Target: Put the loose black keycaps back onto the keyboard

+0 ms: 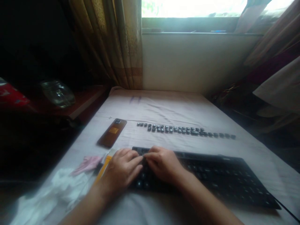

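Note:
A black keyboard (234, 178) lies at a slant on the cloth-covered surface, its left end under my hands. My left hand (123, 167) is closed over that left end, fingers bent and pointing right. My right hand (164, 162) rests over the upper left keys, its thumb and forefinger pinched together right beside the left fingertips. Whatever sits between those fingertips is hidden. Behind the keyboard, loose black keycaps (174, 129) are set out in rows. Some keys (142, 179) show below my left fingers.
A brown phone (112, 132) lies face down at the left. Near my left wrist are a yellow strip-like object (103, 170), a pink cloth (86, 164) and crumpled white material (53, 193). A glass jar (58, 93) stands on a side table. The keyboard's cable (287, 209) runs off right.

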`<state>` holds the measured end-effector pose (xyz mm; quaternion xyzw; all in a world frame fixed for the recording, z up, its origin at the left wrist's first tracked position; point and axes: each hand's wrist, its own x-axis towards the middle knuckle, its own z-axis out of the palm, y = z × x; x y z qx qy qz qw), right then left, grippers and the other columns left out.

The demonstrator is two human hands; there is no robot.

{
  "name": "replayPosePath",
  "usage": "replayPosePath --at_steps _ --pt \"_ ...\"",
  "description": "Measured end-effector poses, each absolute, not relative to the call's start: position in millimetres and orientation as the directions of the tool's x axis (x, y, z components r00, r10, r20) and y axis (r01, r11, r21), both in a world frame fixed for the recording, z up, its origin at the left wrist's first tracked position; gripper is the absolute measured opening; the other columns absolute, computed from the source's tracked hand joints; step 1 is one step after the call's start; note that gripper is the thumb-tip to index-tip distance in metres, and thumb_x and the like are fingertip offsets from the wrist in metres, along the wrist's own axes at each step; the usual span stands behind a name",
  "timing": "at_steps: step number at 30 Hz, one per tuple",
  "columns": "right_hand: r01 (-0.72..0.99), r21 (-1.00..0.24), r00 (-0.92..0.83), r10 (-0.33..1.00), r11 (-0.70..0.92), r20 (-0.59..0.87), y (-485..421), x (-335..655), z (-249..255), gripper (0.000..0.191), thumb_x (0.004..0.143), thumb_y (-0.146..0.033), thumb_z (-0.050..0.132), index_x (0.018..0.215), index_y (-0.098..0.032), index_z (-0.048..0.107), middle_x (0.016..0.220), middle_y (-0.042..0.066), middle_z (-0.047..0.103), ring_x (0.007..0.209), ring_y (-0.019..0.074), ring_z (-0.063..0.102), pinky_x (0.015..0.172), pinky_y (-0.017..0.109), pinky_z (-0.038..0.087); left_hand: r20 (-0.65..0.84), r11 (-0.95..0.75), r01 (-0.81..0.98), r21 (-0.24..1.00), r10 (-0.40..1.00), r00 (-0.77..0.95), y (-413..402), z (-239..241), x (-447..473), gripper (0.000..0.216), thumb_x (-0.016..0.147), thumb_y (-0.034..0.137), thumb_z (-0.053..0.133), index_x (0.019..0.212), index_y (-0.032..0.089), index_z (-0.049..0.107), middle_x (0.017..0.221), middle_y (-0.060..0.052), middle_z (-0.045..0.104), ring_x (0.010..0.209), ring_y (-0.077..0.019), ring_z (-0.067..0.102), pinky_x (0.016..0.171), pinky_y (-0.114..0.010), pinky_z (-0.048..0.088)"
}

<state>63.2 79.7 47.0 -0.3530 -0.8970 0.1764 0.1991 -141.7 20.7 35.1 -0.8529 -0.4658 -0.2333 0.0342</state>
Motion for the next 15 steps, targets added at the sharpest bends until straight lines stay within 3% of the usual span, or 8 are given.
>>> replayPosePath --at_steps 5,10,15 --pt "0.603 -0.575 -0.570 0.803 0.553 0.175 97.2 80.9 55.0 0.024 0.090 -0.022 0.055 0.097 -0.021 0.078 0.095 0.006 0.075 0.085 0.0181 0.070 0.079 0.027 0.052 0.469 -0.578 0.791 0.202 0.766 0.440 22.0 30.8 -148.3 0.027 0.097 0.027 0.048 0.116 0.022 0.066 0.108 -0.006 0.068 0.103 -0.0232 0.059 0.094 -0.040 0.045" --pt "0.801 -0.445 -0.449 0.893 0.401 -0.003 117.5 107.0 66.4 0.025 0.090 -0.025 0.054 0.096 -0.022 0.079 0.103 0.007 0.076 0.094 0.0228 0.069 0.082 0.031 0.049 0.493 -0.531 0.808 0.257 0.791 0.363 26.2 22.8 -154.7 0.027 0.099 0.029 0.045 0.113 0.023 0.067 0.109 -0.005 0.069 0.105 -0.0222 0.062 0.095 -0.040 0.048" --pt "0.897 -0.311 -0.399 0.878 0.315 -0.263 127.6 130.7 79.6 0.029 0.090 -0.026 0.052 0.076 -0.020 0.077 0.077 0.006 0.074 0.072 0.0189 0.065 0.062 0.026 0.040 0.496 -0.436 0.855 0.280 0.829 0.260 32.9 8.9 -161.6 0.032 0.100 0.031 0.041 0.123 0.023 0.062 0.119 -0.007 0.067 0.111 -0.0231 0.062 0.097 -0.043 0.051"
